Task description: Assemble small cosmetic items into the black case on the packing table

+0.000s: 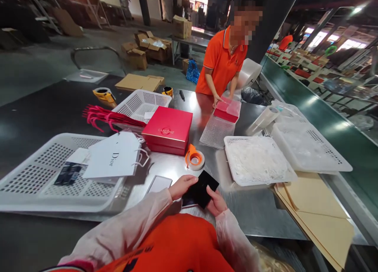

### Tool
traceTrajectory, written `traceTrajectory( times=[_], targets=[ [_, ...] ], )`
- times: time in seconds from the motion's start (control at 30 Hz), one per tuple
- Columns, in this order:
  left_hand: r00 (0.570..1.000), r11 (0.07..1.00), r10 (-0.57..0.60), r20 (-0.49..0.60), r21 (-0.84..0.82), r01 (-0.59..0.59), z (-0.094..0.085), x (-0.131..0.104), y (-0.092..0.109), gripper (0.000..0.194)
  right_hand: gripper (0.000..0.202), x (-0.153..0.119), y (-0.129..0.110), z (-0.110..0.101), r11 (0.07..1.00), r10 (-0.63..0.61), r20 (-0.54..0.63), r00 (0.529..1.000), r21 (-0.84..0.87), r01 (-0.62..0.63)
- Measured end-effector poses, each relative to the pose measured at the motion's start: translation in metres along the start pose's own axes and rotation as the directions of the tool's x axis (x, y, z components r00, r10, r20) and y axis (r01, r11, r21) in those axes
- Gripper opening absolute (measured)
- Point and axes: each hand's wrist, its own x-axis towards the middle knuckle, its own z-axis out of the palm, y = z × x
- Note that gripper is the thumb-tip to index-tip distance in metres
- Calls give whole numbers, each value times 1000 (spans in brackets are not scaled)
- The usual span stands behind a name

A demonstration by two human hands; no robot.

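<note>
A flat black square card or pad (203, 190) is held between my two hands, tilted over the steel table. My left hand (183, 186) pinches its left edge, thumb on top. On the right side my right hand (216, 201) grips it with the thumb across its face. Beneath it, partly hidden, lies a dark open box or tray (189, 202) near the table's front edge. A white box lid (160, 184) rests just left of my left hand. Beyond the hands sits an orange tape dispenser (195, 158).
A red Lancôme box (167, 130) stands ahead. Left is a white basket (59, 146) with a Dior bag (113, 155). A white tray (236, 177) of plastic stands right, above tan card sheets (325, 217). Across the table a co-worker (221, 63) handles a red box (226, 113) on bubble wrap.
</note>
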Motion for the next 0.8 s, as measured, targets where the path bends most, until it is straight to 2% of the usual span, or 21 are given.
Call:
traceTrajectory(
  times=[0.13, 0.37, 0.57, 0.8],
  targets=[
    [1000, 1000, 2, 0, 26, -2, 3, -2, 6, 62, 50, -1, 0, -3, 1000, -3, 21, 1000, 0, 3],
    [999, 992, 34, -38, 119, -29, 2, -5, 8, 61, 47, 3, -1, -4, 995, -29, 108, 994, -96, 40],
    [998, 994, 44, -37, 102, -40, 1, -8, 9, 65, 49, 3, 1, -4, 989, -39, 94, 995, -140, 52],
    [997, 993, 58, -59, 102, -52, 3, -9, 10, 66, 66, 3, 0, -5, 987, -54, 80, 995, -146, 66]
  ],
)
